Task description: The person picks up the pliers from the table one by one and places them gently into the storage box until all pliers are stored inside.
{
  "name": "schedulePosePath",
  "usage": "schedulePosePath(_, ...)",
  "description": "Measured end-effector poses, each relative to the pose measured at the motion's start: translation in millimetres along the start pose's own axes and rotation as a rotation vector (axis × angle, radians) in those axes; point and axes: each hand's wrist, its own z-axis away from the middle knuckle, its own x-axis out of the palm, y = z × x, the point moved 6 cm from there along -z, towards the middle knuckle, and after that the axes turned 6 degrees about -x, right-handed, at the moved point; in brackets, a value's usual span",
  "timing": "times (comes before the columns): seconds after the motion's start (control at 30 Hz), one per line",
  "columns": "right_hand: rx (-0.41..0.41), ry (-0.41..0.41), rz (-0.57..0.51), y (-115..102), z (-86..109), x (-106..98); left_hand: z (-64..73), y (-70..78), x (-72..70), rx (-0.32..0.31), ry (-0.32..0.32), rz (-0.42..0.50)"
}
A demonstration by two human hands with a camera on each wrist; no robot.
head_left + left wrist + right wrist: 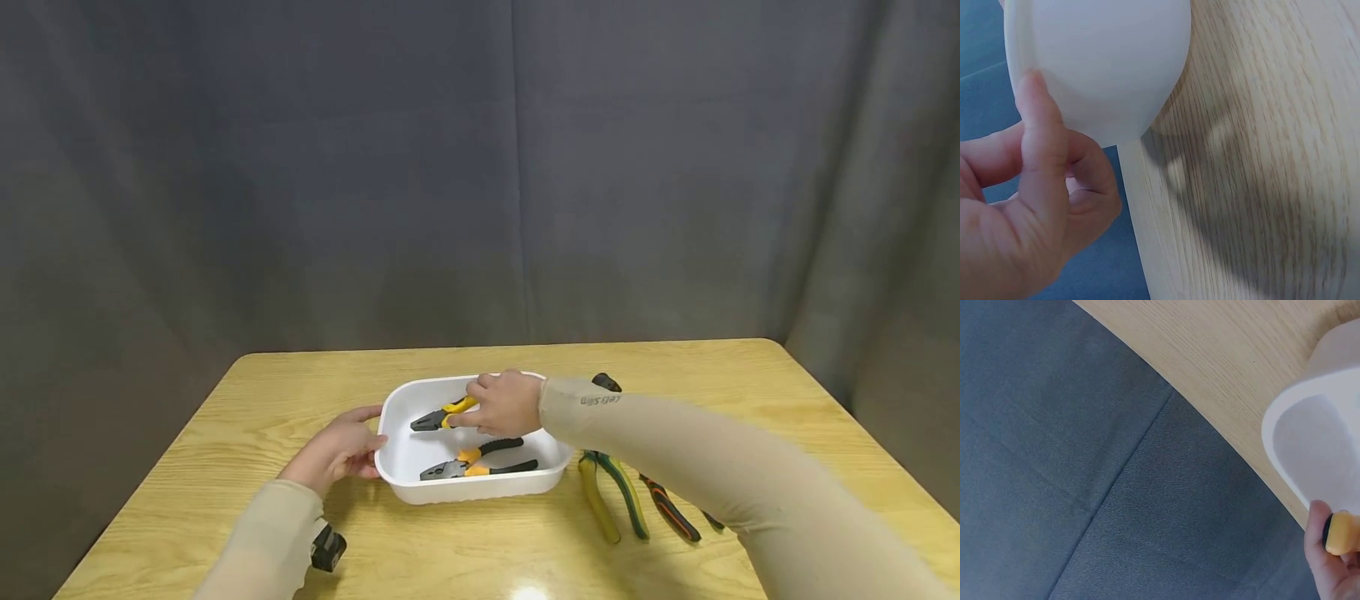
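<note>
Yellow-handled pliers [454, 407] lie partly hidden by right fingers [476, 389] gripping them; left fingers [363, 413] hold the tray [480, 491].

A snug cream right sleeve [697, 450], creased at the elbow, ended in a plain cuff [551, 404]. Small dark lettering [600, 400] ran just behind that cuff, near a black wrist camera [606, 382]. The left sleeve [262, 542] was cream too.

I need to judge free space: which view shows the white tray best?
The head view: nearly the whole white tray shows, though the right hand covers part. The left wrist view shows only the end by the left hand; the right wrist view, one cropped corner.
</note>
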Motion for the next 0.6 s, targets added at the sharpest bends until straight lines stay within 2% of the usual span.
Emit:
schedulePosePath(0.23,0.016,0.014,0.039,0.8,-1.6,4.4,2.7,1.9,1.6,0.009,0.006,0.003)
schedulePosePath(0.6,0.004,-0.039,0.007,-1.3,-9.7,9.7,2.3,-1.2,-1.3,0.01,0.018,-0.015)
